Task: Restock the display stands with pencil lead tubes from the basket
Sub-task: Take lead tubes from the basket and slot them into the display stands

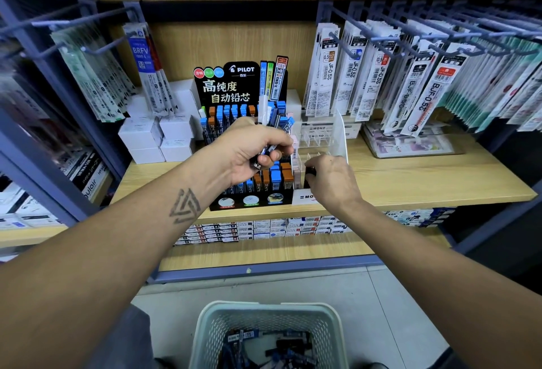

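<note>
- Left hand (252, 151) closed around a bundle of pencil lead tubes (274, 131), held upright in front of the black Pilot stand (243, 146).
- Right hand (331, 181) low at the front of the clear Mono stand (319, 140), fingers curled on a small dark tube (311, 170) being set into a front slot.
- More tubes waiting in the basket (328, 324) on the floor, well below the wooden shelf (425, 175).
- Risk: bundle in the left hand loose and fanned at the top; a weaker grip probably lets one tube slide out and fall between the stands or to the floor.
- Risk: left wrist very near the filled rows of the Pilot stand; a small turn may knock standing tubes over.
- Risk: clear Mono stand looks light; a push from the right hand may shift it or tip the thin clear divider (340, 134).
- Risk: wrong grade in the wrong slot, because labels small.
- Hidden: fingertips of the right hand and the slot itself, covered by the back of the hand.
- Hard to read: exact count of tubes in the left hand, and labels on the tubes in the basket.
- Cut off: lower part of the basket, at the picture edge.
</note>
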The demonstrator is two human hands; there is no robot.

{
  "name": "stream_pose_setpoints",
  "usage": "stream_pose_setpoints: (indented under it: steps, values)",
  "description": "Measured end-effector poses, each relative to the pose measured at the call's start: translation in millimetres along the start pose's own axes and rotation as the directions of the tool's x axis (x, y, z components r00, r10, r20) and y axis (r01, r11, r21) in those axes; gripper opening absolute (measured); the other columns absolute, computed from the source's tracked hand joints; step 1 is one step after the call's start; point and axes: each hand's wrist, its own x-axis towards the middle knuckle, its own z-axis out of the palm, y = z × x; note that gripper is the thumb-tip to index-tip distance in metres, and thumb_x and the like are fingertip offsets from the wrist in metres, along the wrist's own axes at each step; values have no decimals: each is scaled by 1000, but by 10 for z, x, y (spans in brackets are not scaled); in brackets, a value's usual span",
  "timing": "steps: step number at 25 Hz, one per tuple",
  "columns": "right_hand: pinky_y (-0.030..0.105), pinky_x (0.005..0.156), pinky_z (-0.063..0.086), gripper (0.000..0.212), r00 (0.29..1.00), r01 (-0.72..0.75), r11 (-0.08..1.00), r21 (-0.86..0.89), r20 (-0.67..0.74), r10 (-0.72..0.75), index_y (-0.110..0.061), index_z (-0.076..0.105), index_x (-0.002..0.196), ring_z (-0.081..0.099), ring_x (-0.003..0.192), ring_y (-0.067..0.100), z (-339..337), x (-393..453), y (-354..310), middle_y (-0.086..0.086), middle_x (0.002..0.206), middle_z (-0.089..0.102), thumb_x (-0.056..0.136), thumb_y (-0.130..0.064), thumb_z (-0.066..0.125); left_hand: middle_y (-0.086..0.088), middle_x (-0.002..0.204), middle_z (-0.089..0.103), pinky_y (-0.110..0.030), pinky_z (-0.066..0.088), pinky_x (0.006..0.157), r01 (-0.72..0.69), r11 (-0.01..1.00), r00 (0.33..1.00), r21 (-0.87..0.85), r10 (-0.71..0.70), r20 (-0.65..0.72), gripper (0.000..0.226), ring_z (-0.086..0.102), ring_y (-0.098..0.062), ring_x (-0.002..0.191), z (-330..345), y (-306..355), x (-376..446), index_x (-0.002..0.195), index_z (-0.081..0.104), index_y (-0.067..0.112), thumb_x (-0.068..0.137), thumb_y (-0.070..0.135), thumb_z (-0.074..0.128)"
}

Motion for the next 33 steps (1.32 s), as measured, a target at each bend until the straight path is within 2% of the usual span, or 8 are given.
stream_pose_setpoints:
  steps: [3,6,10,18,22,25,29,33]
  values:
    - [38,67,55,5,1000,-2,999,53,-20,4,-7,69,91,63,76,34,10,31,-2,14,83,71,89,-10,65,-29,86,62,-15,28,32,-1,1000,1000,16,1,13,7,44,-12,45,13,6,-21,84,57,-10,85,-10,64]
    - [32,69,49,7,1000,-20,999,37,-20,20,-7,65,90,63,80,34,13,66,-36,14,83,70,87,-13,67,-28,84,62,-15,28,32,-3,1000,1000,20,3,9,7,44,-11,44,6,-2,-6,86,57,-10,85,-10,64]
    - [34,72,50,17,998,-57,998,36,-6,57,-7,63,89,61,78,33,-11,77,-106,13,80,67,84,-19,73,-27,82,62,-15,28,32,-8,1000,1000,24,8,13,6,44,-11,44,12,6,-9,83,58,-10,86,-10,63]
    - [37,67,53,10,995,-97,995,28,-22,98,-2,66,91,61,77,35,-17,110,-153,19,86,68,83,-9,66,-25,76,61,-15,26,31,-20,1000,1000,4,20,13,10,43,-11,43,-14,21,0,79,56,-7,86,-11,63]
    - [36,67,50,14,995,-94,995,23,-16,94,-3,65,96,63,82,36,-50,81,-182,19,87,68,84,-8,67,-27,79,61,-15,27,31,-20,1000,1000,-10,21,16,7,43,-11,42,-21,23,5,87,56,-8,86,-11,62]
    - [33,67,44,19,997,-61,998,8,-38,61,-9,66,101,62,83,37,-49,45,-190,17,89,68,84,-3,61,-27,79,61,-16,27,31,-17,1000,1000,-15,18,14,14,44,-11,42,-23,15,14,98,56,-8,86,-11,63]
    - [32,66,46,28,998,-65,998,19,-19,66,-16,73,98,54,74,32,-58,40,-169,15,91,71,83,0,56,-27,80,61,-16,27,31,-14,1000,1000,-19,14,20,14,44,-11,42,-25,19,21,97,56,-8,86,-10,63]
    - [35,67,51,21,999,-47,998,41,-17,48,-15,75,95,61,78,36,-54,51,-146,14,89,71,86,-5,59,-25,78,62,-16,28,31,-14,999,1000,-35,15,15,30,45,-11,43,-42,5,43,111,51,-7,85,-10,65]
